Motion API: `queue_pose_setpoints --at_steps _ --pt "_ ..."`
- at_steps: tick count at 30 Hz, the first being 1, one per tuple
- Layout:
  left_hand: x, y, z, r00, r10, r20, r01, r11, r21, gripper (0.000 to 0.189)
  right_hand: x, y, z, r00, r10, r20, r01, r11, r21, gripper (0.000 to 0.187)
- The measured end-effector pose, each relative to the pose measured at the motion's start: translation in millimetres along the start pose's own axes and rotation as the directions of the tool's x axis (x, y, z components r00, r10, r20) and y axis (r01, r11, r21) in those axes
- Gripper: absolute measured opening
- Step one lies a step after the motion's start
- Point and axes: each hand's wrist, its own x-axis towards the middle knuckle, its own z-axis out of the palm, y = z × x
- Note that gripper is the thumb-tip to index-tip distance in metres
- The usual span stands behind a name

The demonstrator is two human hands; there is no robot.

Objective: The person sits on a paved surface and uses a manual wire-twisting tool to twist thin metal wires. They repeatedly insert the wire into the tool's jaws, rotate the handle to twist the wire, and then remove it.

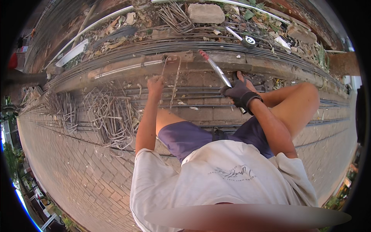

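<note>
My left hand, bare and closed, grips one leg of a thin steel rod bent into a narrow U. The rod's bend is at a small metal fixture on a timber beam, and its other leg runs back towards my left thigh. My right hand, in a dark glove, is closed around a shiny metal pipe with a red end. That red end rests near the beam's far edge, to the right of the bent rod. Part of the pipe is hidden by the glove.
Many bent rod pieces lie heaped on the brick paving to the left. Long steel bars run behind the beam. Beyond it are a tape measure, a stone block and a stack of bent stirrups.
</note>
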Motion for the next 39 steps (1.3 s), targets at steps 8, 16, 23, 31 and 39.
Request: queue_pose_setpoints --at_steps 8,16,23,31,39 --pt "-33 -13 57 0.965 0.167 -0.201 -0.18 0.982 -0.051 0.022 -35 -44 3 1.0 0.01 0.007 -0.011 0.99 0.138 0.033" --pt "-49 -22 110 0.921 0.091 -0.379 -0.11 0.994 -0.028 0.022 -77 -80 -43 0.972 -0.231 0.051 0.199 0.914 0.353 0.015" --pt "-68 -1 124 0.881 -0.013 -0.473 -0.056 0.99 -0.132 0.02 -118 -122 -127 0.704 -0.71 0.008 0.604 0.604 0.52 0.026" --pt "-71 17 161 0.778 -0.199 -0.595 0.09 0.974 -0.208 0.025 -58 -278 -203 0.485 -0.865 0.131 0.873 0.487 -0.018 0.037" --pt "-72 25 192 0.693 -0.113 -0.712 0.132 0.991 -0.029 0.024 139 -317 -150 0.475 -0.644 0.599 0.862 0.205 -0.464 0.039"
